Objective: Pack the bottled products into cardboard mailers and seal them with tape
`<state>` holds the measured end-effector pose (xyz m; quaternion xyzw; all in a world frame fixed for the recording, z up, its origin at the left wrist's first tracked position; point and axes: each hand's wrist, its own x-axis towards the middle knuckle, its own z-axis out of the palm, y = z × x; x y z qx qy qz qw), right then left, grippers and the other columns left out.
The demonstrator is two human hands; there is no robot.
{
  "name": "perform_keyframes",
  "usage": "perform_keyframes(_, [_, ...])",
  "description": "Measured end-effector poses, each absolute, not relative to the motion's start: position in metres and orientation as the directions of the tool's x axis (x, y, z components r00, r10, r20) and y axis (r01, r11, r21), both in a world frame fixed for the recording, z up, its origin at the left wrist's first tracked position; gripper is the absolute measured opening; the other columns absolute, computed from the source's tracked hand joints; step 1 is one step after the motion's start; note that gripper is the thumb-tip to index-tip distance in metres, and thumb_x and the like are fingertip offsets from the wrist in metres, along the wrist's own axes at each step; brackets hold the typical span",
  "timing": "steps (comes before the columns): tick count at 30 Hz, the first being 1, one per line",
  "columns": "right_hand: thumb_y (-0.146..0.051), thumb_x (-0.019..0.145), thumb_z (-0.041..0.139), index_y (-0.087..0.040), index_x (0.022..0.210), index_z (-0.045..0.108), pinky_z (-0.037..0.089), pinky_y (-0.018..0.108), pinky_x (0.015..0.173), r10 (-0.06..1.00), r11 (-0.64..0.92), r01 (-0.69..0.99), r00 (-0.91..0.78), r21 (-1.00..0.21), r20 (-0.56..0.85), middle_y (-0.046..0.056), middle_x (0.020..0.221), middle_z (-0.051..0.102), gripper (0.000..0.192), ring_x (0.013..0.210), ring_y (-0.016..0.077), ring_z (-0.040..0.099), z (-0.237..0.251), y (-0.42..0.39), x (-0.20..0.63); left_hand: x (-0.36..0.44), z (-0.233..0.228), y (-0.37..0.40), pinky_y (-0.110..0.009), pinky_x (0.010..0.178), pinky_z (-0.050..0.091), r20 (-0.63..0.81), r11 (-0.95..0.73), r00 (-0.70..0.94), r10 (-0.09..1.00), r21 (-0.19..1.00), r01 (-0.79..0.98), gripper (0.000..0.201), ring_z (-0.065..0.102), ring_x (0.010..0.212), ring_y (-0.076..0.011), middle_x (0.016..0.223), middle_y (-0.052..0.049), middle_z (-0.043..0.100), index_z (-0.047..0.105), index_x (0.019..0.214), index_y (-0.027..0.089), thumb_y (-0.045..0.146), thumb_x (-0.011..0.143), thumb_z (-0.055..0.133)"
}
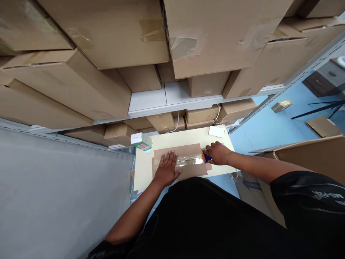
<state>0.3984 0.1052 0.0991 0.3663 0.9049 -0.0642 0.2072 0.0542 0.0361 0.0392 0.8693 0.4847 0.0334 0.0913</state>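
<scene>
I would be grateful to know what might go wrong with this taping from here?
1. The left hand lies flat on the brown cardboard box beside the shiny clear tape strip; fingers might catch the sticky tape.
2. The right hand holds the orange and blue tape dispenser at the box's end, near the pale yellow table edge; it may slip off.

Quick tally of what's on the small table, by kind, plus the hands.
Flat cardboard box, with a clear tape strip along it: 1
Tape dispenser, orange and blue, under the right hand: 1
White items, one at each back corner: 2
Hands, left hand flat on the box: 2
Total: 6
</scene>
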Motion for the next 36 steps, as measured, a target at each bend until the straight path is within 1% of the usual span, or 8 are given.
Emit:
perform_keyframes(4, [-0.057, 0.091, 0.061, -0.018, 0.145, 0.056, 0.040, 0.043, 0.085, 0.645, 0.703, 0.711, -0.625, 0.019, -0.441, 0.019, 0.123, 0.066, 0.067, 0.105, 0.0359, 0.061, 0.101, 0.102, 0.393, 0.114, 0.036, 0.050, -0.057, 0.131, 0.004, -0.042, -0.629, 0.653, 0.756, 0.231, 0.743, 0.082, 0.012, 0.162, -0.0308, 0.173, -0.012, 0.022, 0.018, 0.167, 0.018, 0.056, 0.100, 0.046])
perform_keyframes(8, [-0.058, 0.091, 0.062, -0.016, 0.141, 0.059, 0.040, 0.044, 0.087, 0.663, 0.671, 0.742, -0.601, -0.002, -0.447, 0.021, 0.122, 0.066, 0.065, 0.107, 0.0360, 0.062, 0.103, 0.101, 0.392, 0.149, 0.036, 0.065, -0.058, 0.130, 0.000, -0.041, -0.667, 0.695, 0.718, 0.250, 0.702, 0.083, 0.012, 0.162, -0.0314, 0.173, -0.013, 0.020, 0.017, 0.168, 0.017, 0.056, 0.100, 0.044])
perform_keyframes(15, [-0.059, 0.095, 0.057, -0.014, 0.138, 0.061, 0.043, 0.044, 0.085, 0.665, 0.657, 0.754, -0.598, -0.032, -0.447, 0.021, 0.122, 0.066, 0.062, 0.106, 0.0366, 0.063, 0.100, 0.095, 0.392, 0.173, 0.038, 0.068, -0.056, 0.131, 0.003, -0.042, -0.720, 0.748, 0.663, 0.241, 0.651, 0.085, 0.008, 0.162, -0.0311, 0.174, -0.016, 0.015, 0.013, 0.168, 0.012, 0.054, 0.100, 0.044])
perform_keyframes(19, [-0.058, 0.095, 0.057, -0.013, 0.137, 0.061, 0.045, 0.044, 0.085, 0.678, 0.642, 0.765, -0.596, -0.046, -0.431, 0.021, 0.122, 0.066, 0.061, 0.107, 0.0371, 0.064, 0.100, 0.093, 0.392, 0.176, 0.038, 0.067, -0.055, 0.132, 0.003, -0.045, -0.724, 0.750, 0.660, 0.226, 0.651, 0.086, 0.006, 0.163, -0.0299, 0.174, -0.016, 0.014, 0.014, 0.167, 0.010, 0.056, 0.100, 0.043])
perform_keyframes(22, [-0.057, 0.096, 0.055, -0.013, 0.137, 0.061, 0.046, 0.045, 0.084, 0.691, 0.617, 0.785, -0.572, -0.052, -0.442, 0.022, 0.123, 0.066, 0.060, 0.106, 0.0379, 0.065, 0.102, 0.089, 0.393, 0.176, 0.038, 0.066, -0.054, 0.132, 0.004, -0.057, -0.713, 0.738, 0.672, 0.221, 0.666, 0.088, 0.007, 0.162, -0.0299, 0.174, -0.017, 0.014, 0.011, 0.168, 0.010, 0.056, 0.100, 0.044])
perform_keyframes(29, [-0.058, 0.092, 0.061, -0.018, 0.131, 0.065, 0.048, 0.045, 0.083, 0.729, 0.559, 0.827, -0.523, -0.057, -0.442, 0.021, 0.123, 0.068, 0.056, 0.105, 0.0370, 0.067, 0.093, 0.089, 0.383, 0.179, 0.035, 0.061, -0.055, 0.131, 0.008, -0.056, -0.646, 0.672, 0.739, 0.224, 0.729, 0.094, 0.009, 0.162, -0.0319, 0.174, -0.018, 0.012, 0.006, 0.168, 0.009, 0.057, 0.097, 0.047])
perform_keyframes(33, [-0.055, 0.087, 0.066, -0.019, 0.130, 0.067, 0.049, 0.049, 0.086, 0.722, 0.541, 0.839, -0.500, -0.060, -0.478, 0.022, 0.125, 0.068, 0.056, 0.109, 0.0408, 0.065, 0.085, 0.101, 0.369, 0.179, 0.035, 0.063, -0.055, 0.131, 0.008, -0.065, -0.653, 0.680, 0.730, 0.224, 0.723, 0.094, 0.008, 0.162, -0.0319, 0.174, -0.018, 0.013, 0.008, 0.167, 0.009, 0.057, 0.097, 0.047])
perform_keyframes(36, [-0.049, 0.085, 0.070, -0.014, 0.134, 0.065, 0.048, 0.055, 0.089, 0.715, 0.532, 0.846, -0.477, -0.045, -0.512, 0.026, 0.129, 0.065, 0.061, 0.116, 0.0449, 0.062, 0.077, 0.105, 0.360, 0.179, 0.037, 0.065, -0.054, 0.131, 0.007, -0.075, -0.659, 0.684, 0.726, 0.209, 0.722, 0.093, 0.007, 0.162, -0.0316, 0.173, -0.020, 0.013, 0.010, 0.167, 0.008, 0.057, 0.097, 0.047])
